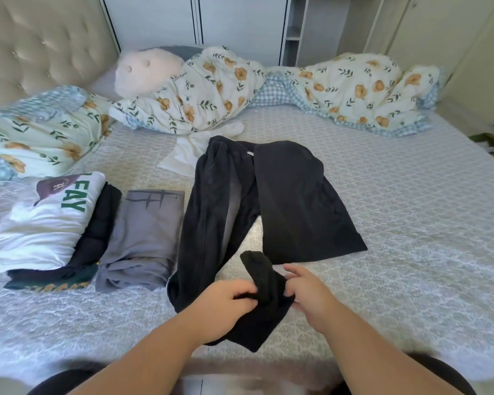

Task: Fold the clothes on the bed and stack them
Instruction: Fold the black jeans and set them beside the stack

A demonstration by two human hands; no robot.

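Note:
Black trousers (283,195) lie spread on the bed (397,223), waistband far, one leg running toward me on the left. A bunched black leg end (261,277) sits near the front edge. My left hand (226,303) grips that black fabric from the left. My right hand (305,292) pinches it from the right, some fingers spread. To the left lie a folded grey garment (146,238) and a stack with a white printed shirt (46,223) on top of dark folded clothes (97,223).
A crumpled floral duvet (354,89) runs along the far side with a pale plush pillow (146,72) and a floral pillow (40,132). A white garment (188,155) lies beyond the trousers. A tufted headboard (40,47) stands at the left.

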